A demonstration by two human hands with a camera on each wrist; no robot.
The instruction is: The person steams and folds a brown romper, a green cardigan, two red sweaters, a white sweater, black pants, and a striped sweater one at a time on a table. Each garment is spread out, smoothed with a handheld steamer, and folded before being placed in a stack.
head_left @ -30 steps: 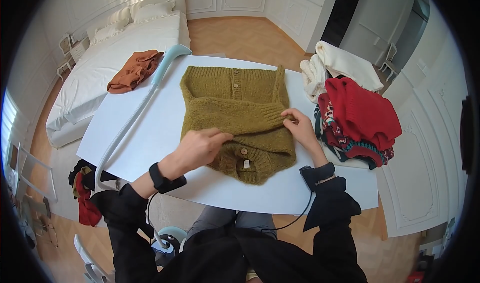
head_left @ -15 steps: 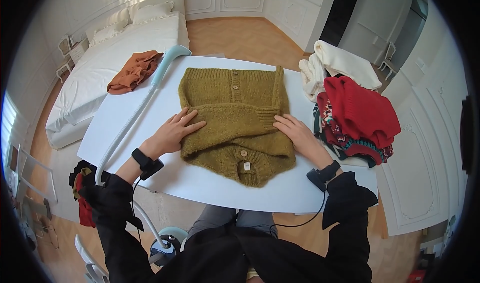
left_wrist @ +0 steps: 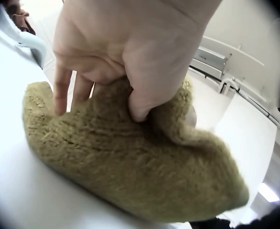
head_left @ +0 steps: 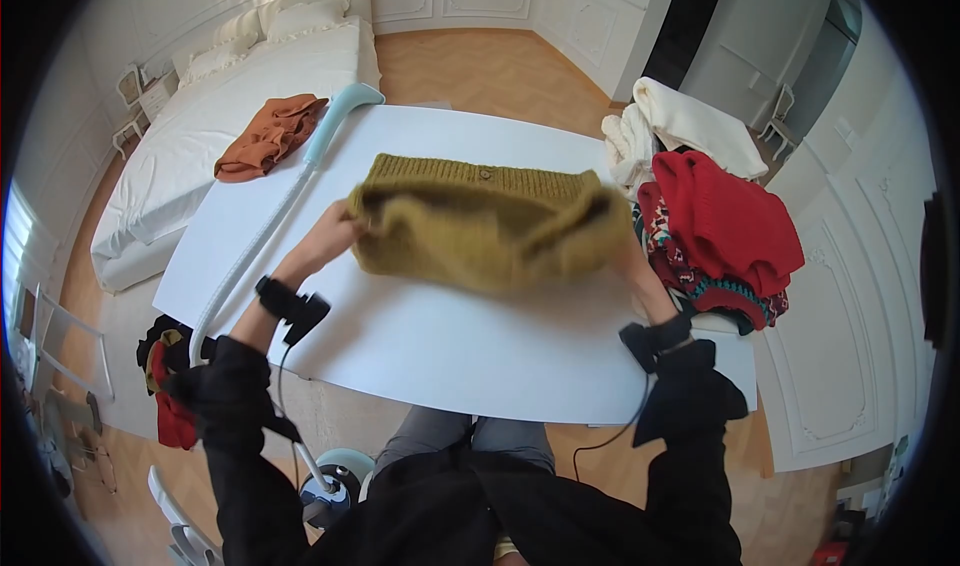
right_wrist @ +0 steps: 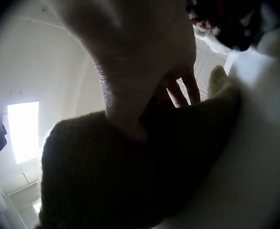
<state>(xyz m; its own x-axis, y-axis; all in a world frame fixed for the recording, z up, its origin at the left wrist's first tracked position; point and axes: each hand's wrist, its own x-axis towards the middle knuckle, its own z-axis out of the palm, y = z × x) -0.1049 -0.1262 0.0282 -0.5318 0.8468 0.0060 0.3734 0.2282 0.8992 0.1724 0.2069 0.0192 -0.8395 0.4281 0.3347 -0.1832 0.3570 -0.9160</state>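
An olive-green knitted cardigan (head_left: 440, 241) lies on the white table (head_left: 430, 356), its near part lifted and doubled over toward the far ribbed hem, where a button shows. My left hand (head_left: 335, 234) pinches the cardigan's left side; in the left wrist view its thumb (left_wrist: 141, 107) presses into the knit, with the other fingers on the opposite face. Mostly hidden behind the cloth, my right hand (head_left: 632, 266) grips the right side. The right wrist view shows that hand (right_wrist: 145, 71) with its thumb over the dark fabric. The raised part is blurred.
A stack of clothes stands at the right, with a red knit (head_left: 725, 226) and a white garment (head_left: 695, 131) on it. At the left lie a rust-brown garment (head_left: 270, 141) and a pale blue steamer handle (head_left: 335, 126) with its hose (head_left: 255, 241). Behind is a bed (head_left: 290, 76).
The hands first smoothed a sleeve across the cardigan, then lay flat on it. Now they hold its sides, and the near collar end has been lifted and folded away from me.
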